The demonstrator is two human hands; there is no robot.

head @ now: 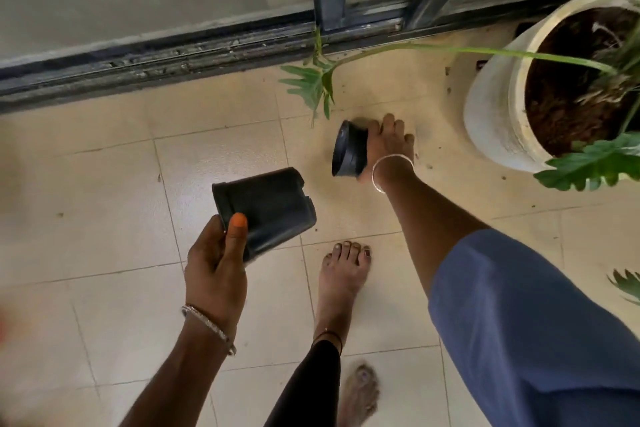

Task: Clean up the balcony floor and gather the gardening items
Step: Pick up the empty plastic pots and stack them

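Left hand [216, 253] clamps one pot [270, 204] so our right hand [388, 146] fingers [389, 123] could wrap the second pot [348, 149].

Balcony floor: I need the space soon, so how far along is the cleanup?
Done: one black pot is up in the left hand. In hand: the right hand grips a second pot low by the tiles. Left: soil crumbs near the white planter.

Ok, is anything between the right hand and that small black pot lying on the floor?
Nothing visible. The right hand is on the small black pot, fingers round its base end. The drooping leaf hangs beyond it, toward the door track, not between them.
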